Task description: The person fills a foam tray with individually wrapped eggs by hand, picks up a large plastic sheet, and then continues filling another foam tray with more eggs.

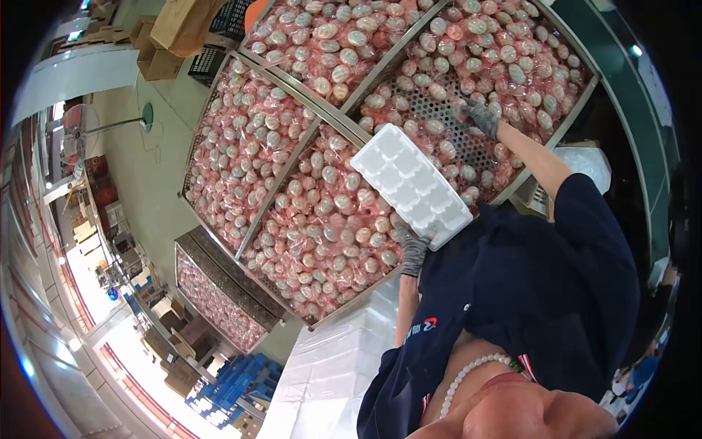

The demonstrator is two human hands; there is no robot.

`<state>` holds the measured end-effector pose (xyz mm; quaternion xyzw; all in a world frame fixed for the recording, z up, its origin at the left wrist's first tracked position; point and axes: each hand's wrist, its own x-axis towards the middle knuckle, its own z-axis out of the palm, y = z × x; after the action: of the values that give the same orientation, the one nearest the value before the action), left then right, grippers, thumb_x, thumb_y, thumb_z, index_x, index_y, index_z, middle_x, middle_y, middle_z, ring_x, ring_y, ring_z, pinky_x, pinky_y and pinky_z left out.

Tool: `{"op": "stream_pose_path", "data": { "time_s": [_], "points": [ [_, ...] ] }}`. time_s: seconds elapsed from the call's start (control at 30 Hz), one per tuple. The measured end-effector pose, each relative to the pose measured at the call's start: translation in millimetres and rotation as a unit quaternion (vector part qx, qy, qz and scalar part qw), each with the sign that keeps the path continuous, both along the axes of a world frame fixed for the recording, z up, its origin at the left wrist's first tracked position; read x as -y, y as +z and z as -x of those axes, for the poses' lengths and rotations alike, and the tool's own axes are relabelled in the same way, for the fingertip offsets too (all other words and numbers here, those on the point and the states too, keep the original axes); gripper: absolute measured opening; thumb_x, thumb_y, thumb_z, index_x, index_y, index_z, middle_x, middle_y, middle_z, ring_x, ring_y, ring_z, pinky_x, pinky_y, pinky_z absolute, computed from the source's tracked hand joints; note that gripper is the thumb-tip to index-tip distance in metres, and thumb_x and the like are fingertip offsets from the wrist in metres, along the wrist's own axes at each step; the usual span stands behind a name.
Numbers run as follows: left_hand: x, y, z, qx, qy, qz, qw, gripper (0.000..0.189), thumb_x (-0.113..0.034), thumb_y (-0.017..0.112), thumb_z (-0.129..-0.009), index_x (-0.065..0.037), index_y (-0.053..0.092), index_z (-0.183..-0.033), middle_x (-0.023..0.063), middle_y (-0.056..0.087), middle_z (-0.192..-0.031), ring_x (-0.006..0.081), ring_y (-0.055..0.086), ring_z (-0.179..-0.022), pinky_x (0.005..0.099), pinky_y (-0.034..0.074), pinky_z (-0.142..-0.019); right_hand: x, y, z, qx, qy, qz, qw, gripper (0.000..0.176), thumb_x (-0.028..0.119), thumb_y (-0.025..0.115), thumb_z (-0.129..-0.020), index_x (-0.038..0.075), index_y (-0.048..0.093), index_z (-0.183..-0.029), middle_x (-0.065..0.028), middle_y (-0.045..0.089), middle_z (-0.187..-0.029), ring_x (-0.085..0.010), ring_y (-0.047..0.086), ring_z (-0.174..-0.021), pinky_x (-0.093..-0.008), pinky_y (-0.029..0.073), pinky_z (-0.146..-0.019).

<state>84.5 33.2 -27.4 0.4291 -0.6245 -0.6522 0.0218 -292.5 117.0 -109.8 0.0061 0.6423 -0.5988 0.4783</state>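
Note:
My left hand [413, 247], in a grey knit glove, grips the near end of a white moulded tray [411, 184] with rows of hollows. No eggs show in the hollows. The tray lies slantwise over the divider of a large metal bin. My right hand [481, 117], gloved too, reaches into the upper right section, fingers stretched out among pale eggs [515, 74] in clear and pinkish wrappers. Nothing can be made out in its grasp. Beside it, a patch of perforated metal floor [439, 110] shows between the eggs.
Metal dividers [281, 186] split the bin into sections heaped with wrapped eggs. Another egg-filled metal bin [219, 296] stands at lower left. White sheeting [333, 366] covers a surface by my left arm. Cardboard boxes [164, 55], a standing fan [79, 134] and blue pallets [238, 384] are farther off.

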Motion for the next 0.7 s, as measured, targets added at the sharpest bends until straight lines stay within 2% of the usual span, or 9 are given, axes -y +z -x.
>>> {"op": "stream_pose_path", "data": {
  "time_s": [0.03,0.07,0.23,0.3,0.43,0.47,0.53,0.6,0.7],
  "points": [
    [6.5,12.3,13.7,-0.062,0.048,0.007,0.997,0.095,-0.014,0.072,-0.063,0.000,0.010,-0.134,0.0148,0.026,-0.132,0.0234,0.026,-0.121,0.0310,0.022,-0.101,-6.8,2.6,-0.6,0.284,-0.162,0.210,0.921,0.029,0.016,0.057,-0.080,0.005,0.053,-0.107,-0.0059,0.061,-0.090,-0.0208,0.059,-0.081,-0.0318,0.048,-0.076],
    [14.0,25.2,30.6,-0.125,0.097,0.013,0.987,0.089,-0.012,0.072,-0.064,-0.002,0.017,-0.133,0.0126,0.035,-0.126,0.0211,0.036,-0.113,0.0316,0.031,-0.095,-13.2,36.8,-3.9,0.259,-0.025,0.298,0.918,0.026,0.016,0.055,-0.083,0.006,0.053,-0.106,-0.0049,0.060,-0.095,-0.0197,0.058,-0.083,-0.0319,0.049,-0.076],
    [49.0,23.8,66.3,-0.034,0.209,-0.127,0.969,0.064,-0.010,0.067,-0.071,-0.002,0.033,-0.124,0.0098,0.050,-0.111,0.0205,0.052,-0.094,0.0306,0.045,-0.079,-1.3,88.1,-47.0,0.160,-0.061,0.280,0.944,0.025,0.025,0.055,-0.084,0.007,0.053,-0.102,-0.0025,0.058,-0.096,-0.0140,0.056,-0.086,-0.0249,0.047,-0.080],
    [50.5,-6.2,61.4,-0.011,0.182,-0.125,0.975,0.045,-0.014,0.063,-0.074,-0.002,0.046,-0.113,0.0072,0.057,-0.097,0.0203,0.053,-0.089,0.0310,0.046,-0.074,7.1,105.4,-64.7,0.288,-0.178,0.211,0.917,0.032,0.028,0.057,-0.081,0.008,0.053,-0.105,-0.0065,0.059,-0.098,-0.0191,0.059,-0.086,-0.0328,0.051,-0.075],
    [54.5,-43.5,46.0,0.013,0.141,-0.036,0.989,0.034,-0.016,0.055,-0.075,-0.001,0.052,-0.106,0.0107,0.060,-0.094,0.0248,0.054,-0.092,0.0340,0.044,-0.078,13.6,86.8,-92.3,0.301,-0.082,0.190,0.931,0.039,0.039,0.059,-0.079,0.012,0.051,-0.107,-0.0027,0.058,-0.099,-0.0162,0.057,-0.087,-0.0311,0.051,-0.066],
    [58.3,-47.8,46.7,0.154,-0.101,0.153,0.971,0.036,-0.016,0.053,-0.074,0.000,0.051,-0.107,0.0135,0.060,-0.095,0.0281,0.053,-0.094,0.0360,0.042,-0.082,9.9,87.8,-97.6,0.275,-0.005,0.252,0.928,0.043,0.038,0.062,-0.078,0.014,0.050,-0.111,-0.0025,0.058,-0.099,-0.0164,0.057,-0.086,-0.0328,0.051,-0.061],
    [58.3,-46.2,51.1,0.277,-0.323,0.327,0.843,0.038,-0.016,0.051,-0.073,0.001,0.050,-0.107,0.0163,0.060,-0.097,0.0315,0.052,-0.097,0.0379,0.040,-0.085,18.0,81.4,-104.1,0.192,-0.004,0.204,0.960,0.046,0.036,0.063,-0.078,0.012,0.048,-0.114,-0.0024,0.057,-0.101,-0.0158,0.056,-0.088,-0.0314,0.050,-0.064],
    [39.5,-43.3,53.8,0.114,0.019,0.287,0.951,0.045,-0.005,0.048,-0.069,0.002,0.044,-0.113,0.0155,0.056,-0.102,0.0286,0.053,-0.095,0.0345,0.040,-0.085,27.1,123.0,-123.2,-0.046,-0.023,0.118,0.992,0.051,0.029,0.064,-0.078,0.008,0.043,-0.120,-0.0018,0.054,-0.105,-0.0120,0.052,-0.092,-0.0264,0.047,-0.072],
    [44.2,-27.6,52.1,0.012,0.195,0.152,0.969,0.059,0.003,0.047,-0.065,0.004,0.031,-0.122,0.0178,0.050,-0.112,0.0273,0.051,-0.100,0.0320,0.037,-0.090,40.4,102.1,-92.0,-0.213,0.132,0.129,0.959,0.048,0.026,0.062,-0.080,0.006,0.044,-0.119,-0.0014,0.052,-0.107,-0.0096,0.049,-0.094,-0.0245,0.044,-0.077]
  ]
}}
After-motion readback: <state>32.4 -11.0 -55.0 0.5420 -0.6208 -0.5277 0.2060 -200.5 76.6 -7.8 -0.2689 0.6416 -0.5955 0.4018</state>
